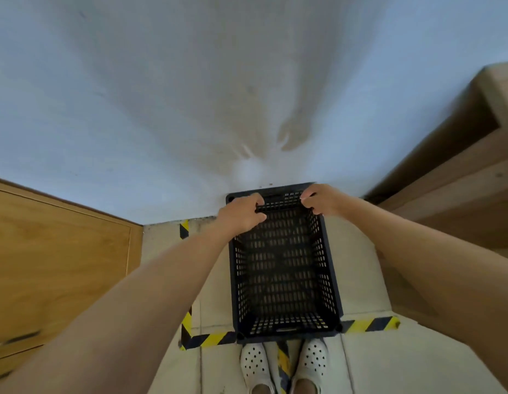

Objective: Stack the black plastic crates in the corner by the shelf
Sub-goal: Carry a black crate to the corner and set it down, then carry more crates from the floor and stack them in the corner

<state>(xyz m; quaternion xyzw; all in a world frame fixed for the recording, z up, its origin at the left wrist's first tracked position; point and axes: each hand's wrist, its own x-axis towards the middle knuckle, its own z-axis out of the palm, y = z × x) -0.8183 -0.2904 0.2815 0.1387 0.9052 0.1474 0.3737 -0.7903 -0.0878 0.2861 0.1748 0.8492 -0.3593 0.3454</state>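
Both grips, left hand (243, 213) and right hand (322, 200), curl round the far rim of the black perforated plastic crate (284, 268), which sits against the wall beside the wooden shelf (457, 172); whether crates lie beneath is unclear, so progress is hard to judge

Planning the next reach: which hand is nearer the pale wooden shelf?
Right. The right hand grips the black perforated plastic crate's far rim on the side toward the pale wooden shelf; the left hand grips that rim farther away.

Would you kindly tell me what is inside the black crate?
The black crate looks empty; only its perforated floor shows. What lies beneath it cannot be made out.
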